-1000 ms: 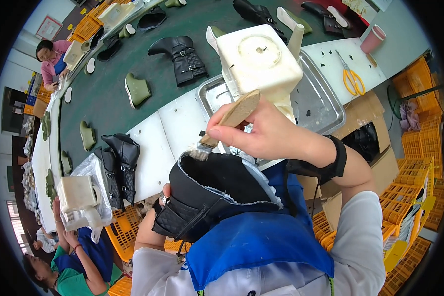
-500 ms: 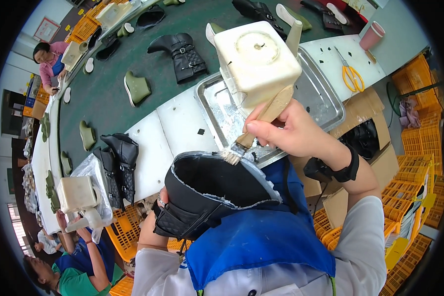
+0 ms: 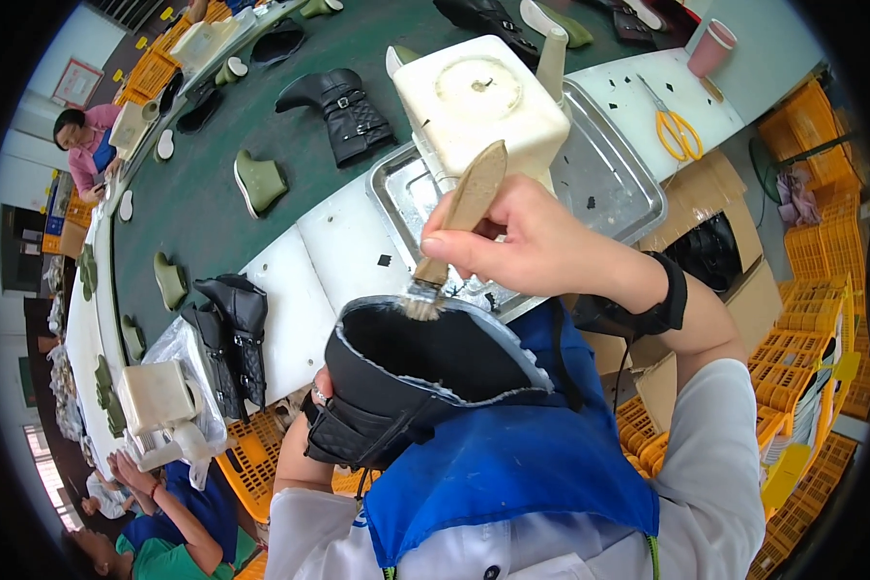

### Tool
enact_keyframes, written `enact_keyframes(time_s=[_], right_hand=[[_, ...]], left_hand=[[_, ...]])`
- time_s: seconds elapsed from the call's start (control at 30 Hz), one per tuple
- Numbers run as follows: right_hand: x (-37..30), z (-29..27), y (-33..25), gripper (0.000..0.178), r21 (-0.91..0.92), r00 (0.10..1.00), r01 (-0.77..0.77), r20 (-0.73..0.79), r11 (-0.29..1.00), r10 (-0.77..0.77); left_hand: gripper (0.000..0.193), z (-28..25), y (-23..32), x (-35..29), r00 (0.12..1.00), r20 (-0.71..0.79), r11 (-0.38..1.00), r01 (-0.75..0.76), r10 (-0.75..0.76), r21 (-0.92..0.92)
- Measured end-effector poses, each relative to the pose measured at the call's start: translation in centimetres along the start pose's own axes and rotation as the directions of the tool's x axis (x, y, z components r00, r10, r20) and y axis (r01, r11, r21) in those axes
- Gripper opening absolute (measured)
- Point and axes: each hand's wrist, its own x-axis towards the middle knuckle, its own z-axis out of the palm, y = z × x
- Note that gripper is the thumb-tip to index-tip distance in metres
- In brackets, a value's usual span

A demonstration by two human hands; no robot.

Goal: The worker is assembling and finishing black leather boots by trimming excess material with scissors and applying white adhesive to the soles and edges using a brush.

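A black quilted boot upper (image 3: 377,425) lies over my lap, its wide opening facing up with a ragged, whitish rim. From the left side my left hand (image 3: 321,385) grips it, most of the fingers hidden under the leather. Between the thumb and fingers of my right hand (image 3: 522,242) is a flat brush (image 3: 469,208) with a wooden handle. Its pale bristles touch the far rim of the boot opening, left of the middle. Just beyond stands a white plastic container (image 3: 483,101) in a metal tray (image 3: 638,184).
Yellow-handled scissors (image 3: 677,130) and a pink cup (image 3: 712,48) lie right of the tray. Black and green boots (image 3: 343,116) are spread over the green belt (image 3: 203,174). Orange crates (image 3: 793,377) and a cardboard box stand at the right. Co-workers (image 3: 179,522) sit at the left.
My right hand has moved left along the far rim, and the brush handle now stands more upright. The boot stays nearly in place. The near co-worker's hands have shifted lower.
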Motion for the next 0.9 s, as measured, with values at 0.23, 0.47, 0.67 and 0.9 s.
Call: enact_keyframes(time_s=[0.23, 0.47, 0.67, 0.9], right_hand=[[-1.4, -1.4, 0.7, 0.016, 0.07, 0.989, -0.132, -0.058, 0.989, 0.136], [-3.7, -2.4, 2.7, 0.021, 0.17, 0.941, -0.215, -0.229, 0.962, 0.251], [-5.9, -5.6, 3.9, 0.023, 0.406, 0.723, 0.136, -0.664, 0.904, 0.189], [-9.0, -5.3, 5.8, 0.022, 0.421, 0.605, 0.237, -0.769, 0.876, 0.206]], left_hand=[[0.09, -0.2, 0.1, -3.5, 0.997, 0.073, 0.999, -0.013, 0.017, -0.049], [0.09, -1.0, 1.3, -4.4, 0.987, 0.128, 0.994, -0.089, 0.097, -0.07], [0.084, -0.3, 4.8, -1.9, 0.97, -0.095, 0.973, -0.229, 0.225, -0.031], [0.086, -0.3, 6.8, -1.7, 0.861, -0.406, 0.655, -0.501, 0.308, -0.566]])
